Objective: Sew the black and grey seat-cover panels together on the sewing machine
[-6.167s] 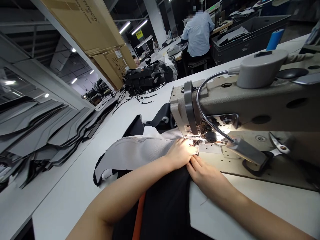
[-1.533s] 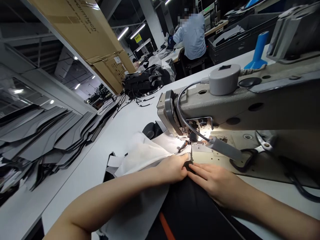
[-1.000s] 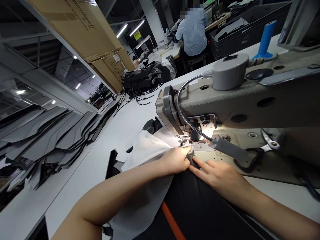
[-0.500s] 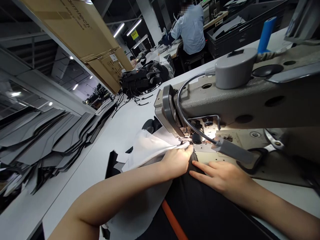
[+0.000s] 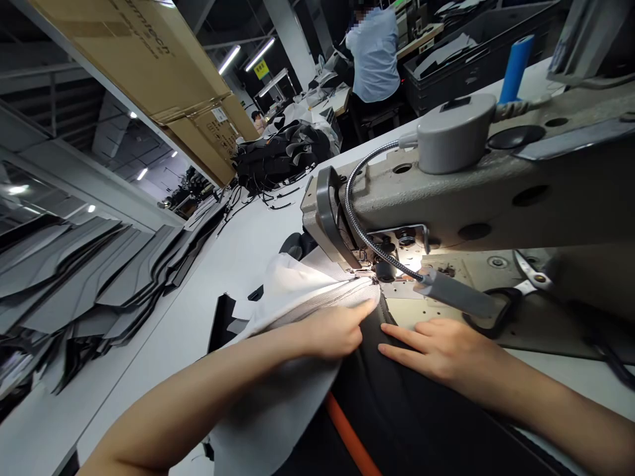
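Left hand (image 5: 330,330) eased back along fabric edge (image 5: 322,301).

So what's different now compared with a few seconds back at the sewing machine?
The left hand has slid back from the needle and now points one finger along the grey fabric, more of which is folded over. The right hand has flattened on the black fabric. The sewing machine and scissors have not moved.
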{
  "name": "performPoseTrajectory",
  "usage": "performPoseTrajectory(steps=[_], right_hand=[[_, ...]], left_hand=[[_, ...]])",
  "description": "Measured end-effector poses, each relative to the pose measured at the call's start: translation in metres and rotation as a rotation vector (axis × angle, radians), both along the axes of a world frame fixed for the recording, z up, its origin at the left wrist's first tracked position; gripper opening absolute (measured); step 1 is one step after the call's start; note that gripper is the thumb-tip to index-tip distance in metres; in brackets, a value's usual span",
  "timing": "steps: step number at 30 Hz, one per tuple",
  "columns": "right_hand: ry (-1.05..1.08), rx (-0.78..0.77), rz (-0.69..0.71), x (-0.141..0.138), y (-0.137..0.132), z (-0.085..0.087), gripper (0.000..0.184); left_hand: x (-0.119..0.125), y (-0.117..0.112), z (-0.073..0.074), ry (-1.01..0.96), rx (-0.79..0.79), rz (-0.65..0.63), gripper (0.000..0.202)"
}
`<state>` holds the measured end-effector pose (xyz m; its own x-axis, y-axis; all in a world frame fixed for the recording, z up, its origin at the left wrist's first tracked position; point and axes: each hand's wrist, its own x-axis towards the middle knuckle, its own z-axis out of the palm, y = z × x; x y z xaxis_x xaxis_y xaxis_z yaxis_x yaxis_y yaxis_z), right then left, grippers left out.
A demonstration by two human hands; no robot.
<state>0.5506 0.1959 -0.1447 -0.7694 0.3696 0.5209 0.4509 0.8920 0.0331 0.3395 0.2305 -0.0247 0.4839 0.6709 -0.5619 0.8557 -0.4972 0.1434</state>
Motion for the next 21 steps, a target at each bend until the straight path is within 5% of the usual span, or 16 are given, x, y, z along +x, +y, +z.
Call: performPoseTrajectory(steps=[3, 12, 17, 21], right_hand=[[0.042, 0.013, -0.039, -0.005, 0.002, -0.003, 0.056], [0.048, 0.041, -0.167, -0.016, 0.013, -0.009, 0.054], [0.044, 0.008, -0.144, -0.010, 0.019, -0.016, 0.057], [0.022, -0.153, -0.052, 0.001, 0.016, -0.007, 0.058]], left_hand=[[0.011, -0.006, -0.008, 0.146, -0.011, 0.024, 0.070], [0.020, 0.007, -0.011, 0.168, 0.125, 0.019, 0.063], [0.017, 0.002, -0.016, 0.222, 0.107, 0.039, 0.074], [0.007, 0.003, -0.016, 0.202, 0.096, 0.008, 0.072]])
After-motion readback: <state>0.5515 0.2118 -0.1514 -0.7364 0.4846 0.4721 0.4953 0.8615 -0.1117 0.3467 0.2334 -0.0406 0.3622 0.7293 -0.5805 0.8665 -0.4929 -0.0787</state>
